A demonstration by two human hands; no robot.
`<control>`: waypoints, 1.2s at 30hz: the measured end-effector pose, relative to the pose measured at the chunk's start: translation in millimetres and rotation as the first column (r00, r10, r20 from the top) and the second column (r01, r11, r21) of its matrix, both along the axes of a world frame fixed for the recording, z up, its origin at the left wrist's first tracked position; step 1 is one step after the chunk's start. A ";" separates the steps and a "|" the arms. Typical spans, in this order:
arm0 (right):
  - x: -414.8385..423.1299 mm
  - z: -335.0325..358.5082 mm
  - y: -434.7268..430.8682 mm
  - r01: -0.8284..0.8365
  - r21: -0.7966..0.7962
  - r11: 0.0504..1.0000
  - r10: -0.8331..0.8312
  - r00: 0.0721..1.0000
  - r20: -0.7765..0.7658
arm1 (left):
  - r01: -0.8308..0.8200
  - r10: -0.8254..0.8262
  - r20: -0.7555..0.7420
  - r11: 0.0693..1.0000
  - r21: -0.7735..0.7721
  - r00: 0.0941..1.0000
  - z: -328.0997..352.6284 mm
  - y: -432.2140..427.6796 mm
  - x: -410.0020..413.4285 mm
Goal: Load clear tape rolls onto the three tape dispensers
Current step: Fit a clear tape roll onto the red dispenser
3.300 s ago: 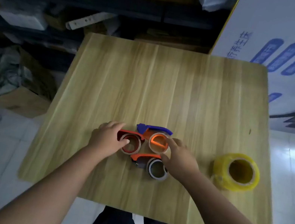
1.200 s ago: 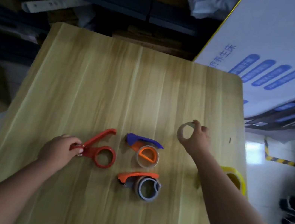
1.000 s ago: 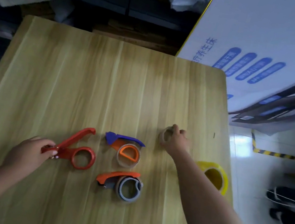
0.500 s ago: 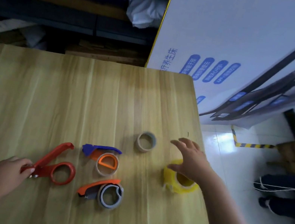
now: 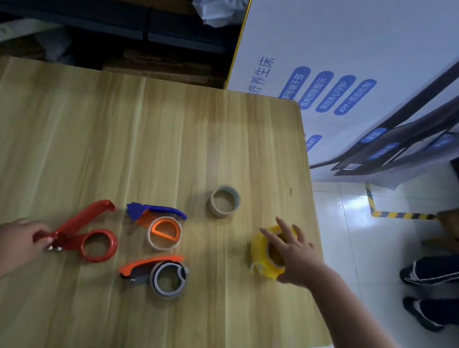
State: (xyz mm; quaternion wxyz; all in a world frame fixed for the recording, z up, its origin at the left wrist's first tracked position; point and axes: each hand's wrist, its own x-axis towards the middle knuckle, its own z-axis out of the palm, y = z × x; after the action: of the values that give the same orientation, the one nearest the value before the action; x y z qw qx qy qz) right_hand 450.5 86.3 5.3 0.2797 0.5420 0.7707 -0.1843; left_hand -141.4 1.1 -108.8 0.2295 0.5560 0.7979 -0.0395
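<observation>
Three tape dispensers lie near the front of the wooden table (image 5: 107, 127). The red dispenser (image 5: 88, 236) at the left has an empty ring, and my left hand (image 5: 12, 240) holds its hinge end. The blue and orange dispenser (image 5: 159, 224) carries a clear roll. The orange and grey dispenser (image 5: 162, 275) in front of it also carries a roll. A bare cardboard-coloured core ring (image 5: 225, 200) lies apart to the right. My right hand (image 5: 295, 254) rests with spread fingers on the big yellow tape roll (image 5: 263, 255), which is tipped up near the right edge.
A large white printed board (image 5: 362, 74) leans just beyond the table's right back corner. Dark shelves with boxes and bags stand behind the table. Another person's legs and shoes (image 5: 447, 289) are on the white floor to the right.
My right hand set the core ring down on the table, then moved right to the yellow roll and now lies on it. My left hand kept hold of the red dispenser.
</observation>
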 end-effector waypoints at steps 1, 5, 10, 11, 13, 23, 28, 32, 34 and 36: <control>-2.6 1.7 2.4 -0.010 -0.006 1.000 0.010 1.000 0.006 | -0.007 0.007 -0.005 1.000 0.001 1.000 2.2 -0.2 1.6; -22.6 15.7 6.1 0.071 0.044 0.997 -0.070 0.997 -0.020 | -0.005 0.005 -0.056 1.000 0.006 0.998 14.7 -2.3 14.5; -99.7 46.3 -9.1 0.197 0.107 0.975 -0.173 0.965 -0.197 | 0.130 -0.115 -0.212 0.990 0.057 0.970 33.6 -9.3 34.3; -122.1 50.2 -14.2 0.199 0.102 0.975 -0.174 0.961 -0.217 | 0.179 -0.158 -0.211 0.980 0.082 0.965 40.1 -10.0 41.2; -166.9 53.9 -23.9 0.198 0.068 0.978 -0.173 0.946 -0.273 | 0.275 -0.252 -0.150 0.948 0.160 0.956 55.5 -10.2 60.3; -325.4 26.9 -49.5 0.077 -0.067 0.995 -0.092 0.961 -0.260 | 0.261 -0.302 -0.008 0.808 0.528 0.953 96.2 -41.6 94.3; -348.5 20.8 -62.0 -0.034 -0.113 0.993 0.007 0.972 -0.236 | 0.059 -0.144 0.124 0.852 0.519 0.982 76.3 -68.1 72.3; -359.2 11.1 -70.3 -0.117 -0.094 0.989 0.095 0.973 -0.209 | -0.123 0.033 0.186 0.859 0.497 0.982 65.0 -78.2 61.5; -364.1 3.4 -69.7 -0.143 -0.064 0.988 0.129 0.973 -0.194 | -0.184 0.091 0.208 0.856 0.483 0.974 57.6 -78.2 57.7; -368.9 -6.7 -67.0 -0.148 -0.042 0.988 0.139 0.974 -0.182 | -0.256 0.153 0.253 0.857 0.447 0.955 47.6 -76.4 56.5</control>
State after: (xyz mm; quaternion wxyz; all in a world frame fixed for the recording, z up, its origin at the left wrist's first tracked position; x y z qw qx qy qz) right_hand 81.6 19.3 -1.3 0.2370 0.4583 0.8245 -0.2325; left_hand -85.0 -75.3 -61.2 0.1713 0.5078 0.8093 0.2405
